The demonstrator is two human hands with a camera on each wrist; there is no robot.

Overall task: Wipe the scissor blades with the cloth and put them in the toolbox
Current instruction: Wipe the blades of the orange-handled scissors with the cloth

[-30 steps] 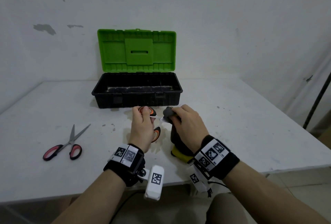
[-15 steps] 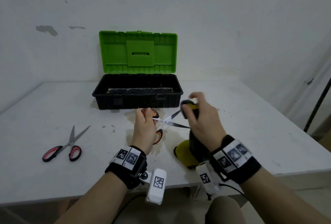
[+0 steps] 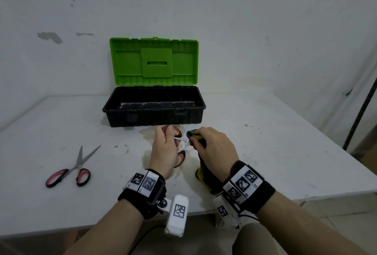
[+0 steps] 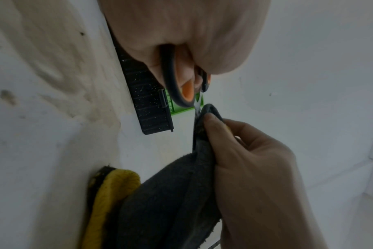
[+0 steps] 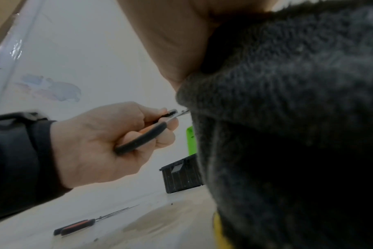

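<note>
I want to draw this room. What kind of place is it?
Probably a plain workroom or test room, not a home. A bare white table stands against a scuffed white wall, and it holds an open toolbox and spare red-handled scissors.

Both forearms reach forward, band on each wrist. Left hand (image 3: 164, 148) knuckles up, fingers (image 5: 160, 129) curled through scissors (image 3: 180, 153) handle loops, thumb on top loop. Right hand (image 3: 214, 148) just beside it, nearly touching, fingers (image 4: 211, 124) and thumb pinching cloth (image 4: 170, 193) round blades. Both hands raised off worktop (image 3: 265, 142).
</note>
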